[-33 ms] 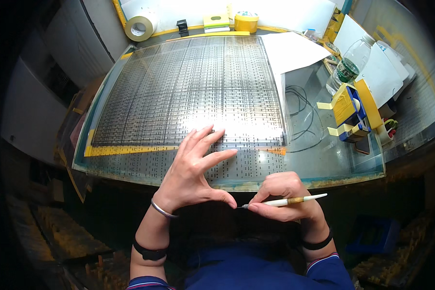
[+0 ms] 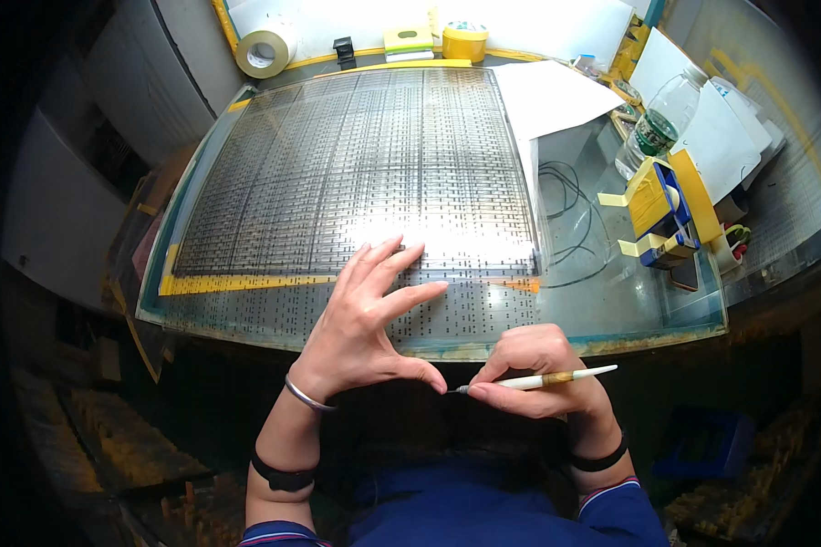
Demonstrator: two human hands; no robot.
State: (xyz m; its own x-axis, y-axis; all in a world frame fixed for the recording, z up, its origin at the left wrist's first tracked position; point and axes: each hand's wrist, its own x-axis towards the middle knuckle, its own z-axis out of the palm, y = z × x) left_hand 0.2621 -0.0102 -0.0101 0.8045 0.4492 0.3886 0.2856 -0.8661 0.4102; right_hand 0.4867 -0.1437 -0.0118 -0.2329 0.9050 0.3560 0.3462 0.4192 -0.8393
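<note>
My left hand (image 2: pixel 360 324) is spread, its fingertips over the lower edge of a transparent film sheet (image 2: pixel 310 173) covered in rows of small dark marks. The thumb stretches out past the table's front edge. In my right hand (image 2: pixel 543 365) a slim white pen-like tool (image 2: pixel 579 373) with a brownish band is pinched between thumb and fingers. Its fine dark tip points left and meets or nearly meets the left thumb's tip; I cannot tell whether they touch. Yellow tape (image 2: pixel 237 285) lies along the sheet's lower edge, left of the hand.
A glass-topped table (image 2: pixel 629 305) carries a blue-and-yellow tape dispenser (image 2: pixel 661 210) and a plastic bottle (image 2: pixel 657 128) at right. Thin black cable (image 2: pixel 570 214) lies beside the film. White paper (image 2: pixel 556 96), a tape roll (image 2: pixel 265 55) and a yellow tub (image 2: pixel 465 42) are at the back.
</note>
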